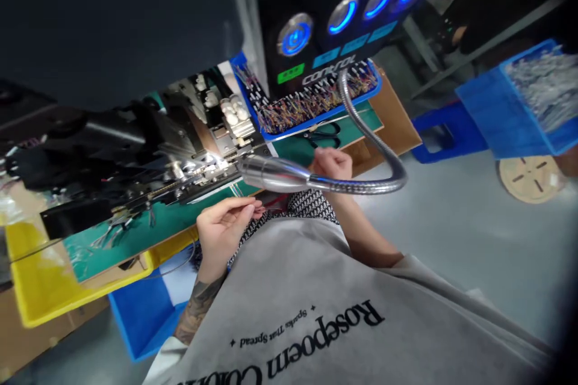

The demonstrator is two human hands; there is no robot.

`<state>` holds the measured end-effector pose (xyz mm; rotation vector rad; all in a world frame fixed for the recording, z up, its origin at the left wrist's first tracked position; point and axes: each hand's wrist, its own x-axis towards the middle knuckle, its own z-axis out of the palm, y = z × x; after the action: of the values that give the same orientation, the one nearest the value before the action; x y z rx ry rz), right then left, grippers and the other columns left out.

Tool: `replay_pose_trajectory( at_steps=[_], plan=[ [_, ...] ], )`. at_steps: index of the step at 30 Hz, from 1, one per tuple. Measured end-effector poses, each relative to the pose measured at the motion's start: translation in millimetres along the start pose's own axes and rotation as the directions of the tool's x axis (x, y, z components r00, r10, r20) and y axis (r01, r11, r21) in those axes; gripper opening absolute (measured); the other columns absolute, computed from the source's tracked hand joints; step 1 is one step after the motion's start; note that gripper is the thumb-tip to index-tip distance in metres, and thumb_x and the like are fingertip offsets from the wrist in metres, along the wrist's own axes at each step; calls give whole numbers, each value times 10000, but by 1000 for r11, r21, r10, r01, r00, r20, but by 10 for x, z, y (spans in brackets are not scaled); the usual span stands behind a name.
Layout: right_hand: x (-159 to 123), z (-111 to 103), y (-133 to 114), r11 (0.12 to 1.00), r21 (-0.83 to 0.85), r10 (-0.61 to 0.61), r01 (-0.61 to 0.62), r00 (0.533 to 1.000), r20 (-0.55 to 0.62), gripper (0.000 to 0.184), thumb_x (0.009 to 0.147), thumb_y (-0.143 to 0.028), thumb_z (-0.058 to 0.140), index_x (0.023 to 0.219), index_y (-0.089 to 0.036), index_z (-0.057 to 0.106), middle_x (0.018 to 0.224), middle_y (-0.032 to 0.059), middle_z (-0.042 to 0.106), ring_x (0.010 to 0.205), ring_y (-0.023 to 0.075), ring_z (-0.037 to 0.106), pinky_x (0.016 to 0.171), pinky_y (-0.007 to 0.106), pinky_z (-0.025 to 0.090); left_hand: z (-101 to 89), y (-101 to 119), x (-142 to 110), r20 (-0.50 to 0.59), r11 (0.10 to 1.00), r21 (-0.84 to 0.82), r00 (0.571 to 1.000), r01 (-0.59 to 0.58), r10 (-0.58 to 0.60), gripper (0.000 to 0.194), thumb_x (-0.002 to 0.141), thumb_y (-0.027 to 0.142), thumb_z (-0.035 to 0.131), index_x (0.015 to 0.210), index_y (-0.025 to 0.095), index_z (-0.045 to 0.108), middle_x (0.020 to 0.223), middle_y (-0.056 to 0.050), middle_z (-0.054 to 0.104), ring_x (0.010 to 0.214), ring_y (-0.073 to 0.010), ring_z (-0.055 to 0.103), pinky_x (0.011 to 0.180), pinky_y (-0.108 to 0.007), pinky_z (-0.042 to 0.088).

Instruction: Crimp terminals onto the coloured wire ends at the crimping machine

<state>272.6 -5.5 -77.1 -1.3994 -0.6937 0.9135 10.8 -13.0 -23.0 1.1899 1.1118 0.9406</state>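
Note:
My left hand [222,231] is over my lap at the table's front edge, thumb and fingers pinched on thin reddish wires [264,209]. Their far ends run toward my thighs and are hard to follow. Farther right, my right hand [333,163] is curled closed beside the table edge; whatever its fingers hold, if anything, is hidden. Just beyond it lie dark-handled scissors [324,135] on the green mat [289,149]. A lit machine [208,171] with metal parts stands ahead of my left hand, and a few wires hang at its front.
A flexible metal lamp [280,174] arches between me and the machine, beneath a control panel [334,24] with blue-lit buttons. Behind stands a blue bin [316,114] of bundled wires. Yellow bin [40,289] and blue bin [139,319] are at left; another blue bin [506,108] is right.

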Motion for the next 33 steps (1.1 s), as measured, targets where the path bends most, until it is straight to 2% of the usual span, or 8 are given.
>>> replay_pose_trajectory(
  at_steps=[2,5,8,11,18,24,27,33],
  plan=[
    [-234,299,-76,997,0,-73,74,980,184,378,864,-564,812,727,-224,723,655,-11,640,625,128,588,598,280,496,-1,30,2,-46,1000,1,999,-21,21,100,935,241,838,1013,179,843,915,-65,856,771,-200,846,751,-299,737],
    [-424,635,-240,993,22,-117,119,890,441,200,887,-449,823,962,-263,823,656,-44,623,646,123,592,644,282,514,-29,68,24,-63,994,56,993,-96,99,76,949,238,823,1010,200,848,910,-45,861,775,-188,848,750,-265,726],
    [-445,862,-398,981,48,-180,186,805,566,121,887,-342,833,984,-271,844,566,-77,531,573,98,516,584,257,452,-89,105,45,-60,969,143,975,-203,213,41,930,222,838,967,204,839,818,-11,844,708,-165,833,652,-198,684],
    [-422,1015,-508,978,31,-182,207,768,614,81,901,-267,809,826,-240,824,588,-54,615,580,90,554,589,254,461,-146,151,32,-62,943,198,957,-267,283,41,910,211,853,911,200,814,754,10,824,658,-154,816,583,-177,644],
    [-379,1154,-443,997,14,-77,78,929,362,91,861,-301,792,796,-237,796,792,-3,762,722,143,685,691,308,580,-166,192,-76,-97,970,118,970,-210,222,67,989,198,752,978,212,817,868,-13,852,751,-165,839,704,-247,706],
    [-502,1221,-455,997,-61,-15,52,873,487,129,857,-363,811,903,-262,877,677,-18,746,571,116,616,543,267,518,-161,153,53,-224,951,184,932,-247,286,52,947,250,814,919,206,811,751,10,812,622,-129,782,575,-191,631],
    [-533,1253,-489,995,-51,-52,83,896,442,106,856,-337,810,887,-263,880,750,-8,790,616,122,658,580,273,555,-133,151,127,-231,921,243,904,-305,360,92,903,219,851,845,199,782,702,26,774,573,-96,722,524,-167,564],
    [-429,1259,-424,998,-55,-20,44,922,388,177,900,-384,763,874,-241,864,860,23,816,746,169,739,695,326,637,-70,160,150,-269,877,299,849,-376,455,83,959,165,752,984,218,811,1020,-45,831,920,-147,789,791,-259,664]
  ],
)
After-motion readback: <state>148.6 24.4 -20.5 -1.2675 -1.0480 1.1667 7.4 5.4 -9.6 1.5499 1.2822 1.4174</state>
